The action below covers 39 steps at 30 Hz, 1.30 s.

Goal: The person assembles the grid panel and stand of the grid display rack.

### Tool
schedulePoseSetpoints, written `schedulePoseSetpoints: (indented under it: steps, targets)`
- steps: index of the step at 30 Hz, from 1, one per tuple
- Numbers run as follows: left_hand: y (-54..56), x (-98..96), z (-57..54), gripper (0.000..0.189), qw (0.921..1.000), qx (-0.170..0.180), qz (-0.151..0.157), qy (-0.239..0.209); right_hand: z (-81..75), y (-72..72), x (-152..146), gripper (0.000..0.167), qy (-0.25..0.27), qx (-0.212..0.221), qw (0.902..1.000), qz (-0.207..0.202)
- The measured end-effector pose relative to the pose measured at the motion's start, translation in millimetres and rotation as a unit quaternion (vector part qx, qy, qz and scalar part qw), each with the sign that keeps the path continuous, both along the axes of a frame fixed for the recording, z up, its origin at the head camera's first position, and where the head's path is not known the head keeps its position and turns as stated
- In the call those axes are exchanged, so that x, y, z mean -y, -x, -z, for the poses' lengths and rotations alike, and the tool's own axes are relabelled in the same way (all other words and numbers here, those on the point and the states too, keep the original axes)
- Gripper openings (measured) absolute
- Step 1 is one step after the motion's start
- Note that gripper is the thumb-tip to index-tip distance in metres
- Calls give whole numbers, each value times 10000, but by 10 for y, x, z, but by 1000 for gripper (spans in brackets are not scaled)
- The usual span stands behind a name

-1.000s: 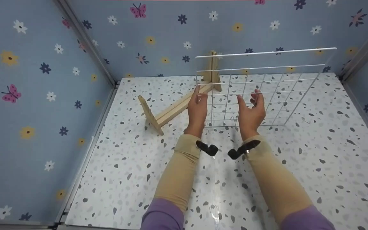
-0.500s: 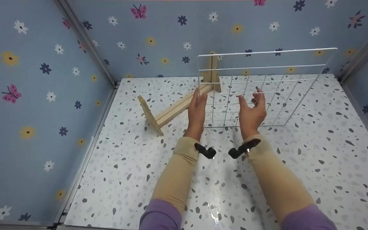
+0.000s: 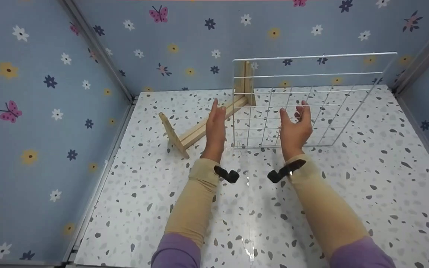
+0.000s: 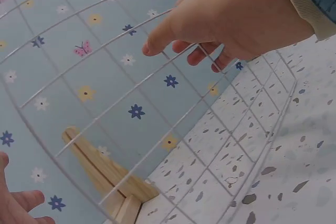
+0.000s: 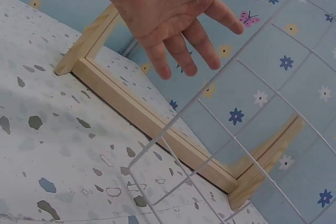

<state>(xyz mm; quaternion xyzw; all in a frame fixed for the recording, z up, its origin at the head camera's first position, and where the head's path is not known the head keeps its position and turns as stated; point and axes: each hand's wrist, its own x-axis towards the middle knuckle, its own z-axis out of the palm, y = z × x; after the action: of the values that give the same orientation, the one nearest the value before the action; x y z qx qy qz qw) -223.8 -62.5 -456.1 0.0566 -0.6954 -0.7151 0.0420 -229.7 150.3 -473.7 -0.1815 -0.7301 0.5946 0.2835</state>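
A white wire grid panel (image 3: 270, 107) stands on edge in the head view, its top edge leaning toward the far wall. My right hand (image 3: 295, 130) holds it around the middle, fingers curled in among the wires; the left wrist view shows this right hand (image 4: 226, 22) with its thumb in front of the mesh. Just off the panel's left side, my left hand (image 3: 215, 130) is held upright with fingers straight and nothing in it. The right wrist view shows that left hand's palm (image 5: 173, 14) beside the panel's side wire. Behind lies a wooden stand (image 3: 203, 126) with two upright ends.
A speckled white tabletop (image 3: 155, 208) lies under everything. Blue flowered panels wall it in, with one at the back (image 3: 196, 41) and another on the left (image 3: 39, 130). The wooden stand's far upright (image 5: 268, 161) is close to the back wall, partly behind the wires.
My left hand has let go of the panel's left edge and moved left, away from it. The panel has shifted slightly to the right and up in the head view, while my right hand stays on it.
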Motion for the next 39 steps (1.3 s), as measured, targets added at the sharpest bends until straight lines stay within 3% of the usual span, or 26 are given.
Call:
schedulePoseSetpoints:
  steps: [7,11,16,20,24,29,39]
  targets:
    - [39,302,-327,58,9986,-309,-375,198,-48,19,-38,59,-29,-51,10000,36]
    - [30,481,-492,57,9947,-545,-592,637,-48,29,-58,57,-56,-67,9999,69]
    - [8,718,-635,58,9839,-899,-915,1244,-55,31,-80,59,9,-81,10000,47]
    - [-1,889,-687,58,9804,-900,-1178,1294,-72,36,-104,58,-2,-87,9999,58]
    - [-3,1030,-677,58,9797,-827,-1439,1129,-83,32,-127,61,51,-9,10000,43]
    - [5,1168,-577,63,9789,-686,-1717,873,-85,33,-150,64,120,96,9999,22]
    - [17,1318,-190,74,9809,-304,-1851,512,-95,28,-176,60,84,28,10000,45]
